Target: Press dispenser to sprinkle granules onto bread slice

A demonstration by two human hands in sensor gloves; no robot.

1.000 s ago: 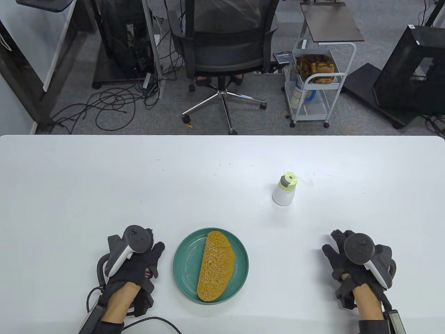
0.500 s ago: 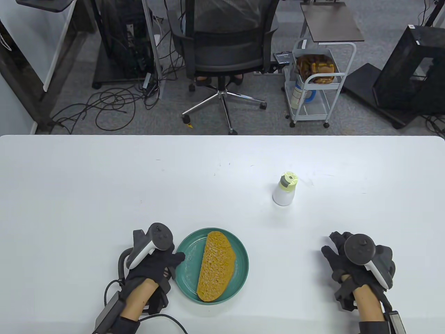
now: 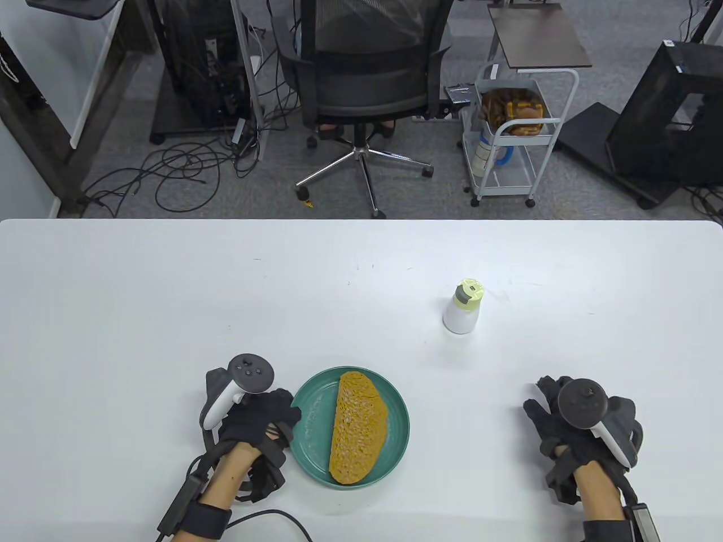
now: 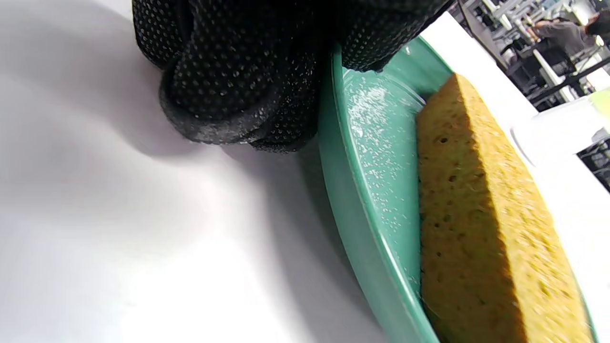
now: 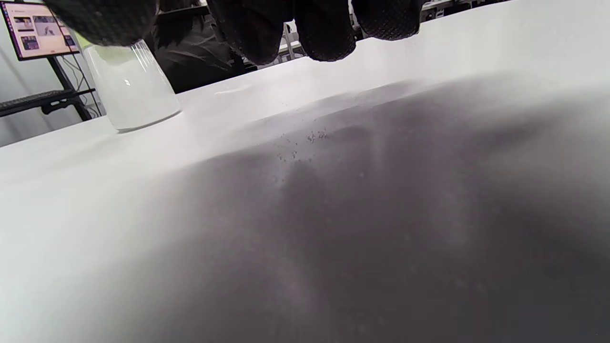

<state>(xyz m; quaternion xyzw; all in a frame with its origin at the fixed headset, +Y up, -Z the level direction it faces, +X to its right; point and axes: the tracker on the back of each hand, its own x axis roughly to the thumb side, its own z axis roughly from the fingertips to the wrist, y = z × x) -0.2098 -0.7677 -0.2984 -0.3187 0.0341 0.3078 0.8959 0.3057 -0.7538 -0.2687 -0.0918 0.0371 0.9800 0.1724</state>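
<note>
Your left hand (image 3: 257, 418) grips the near-left rim of the green plate (image 3: 395, 446); in the left wrist view your gloved fingers (image 4: 238, 90) curl under the rim's outer edge while another fingertip sits over its lip. The bread slice (image 3: 359, 427) lies lengthwise on that plate, just beside your fingers but not touching them. It is a long golden-brown oval, porous and sponge-like, and the plate's glossy inside is speckled with pale granules.

Your right hand (image 3: 570, 420) rests palm down on the white table (image 3: 169, 293) at the near right, touching nothing; its fingertips (image 5: 324, 33) hang bunched and slightly curled just above the surface. A few dark specks lie on the table ahead of them.

Farther off, the dispenser (image 3: 463, 309) stands upright and untouched, well apart from both hands: a smooth white flared body with a pale green cap and a grey button.
</note>
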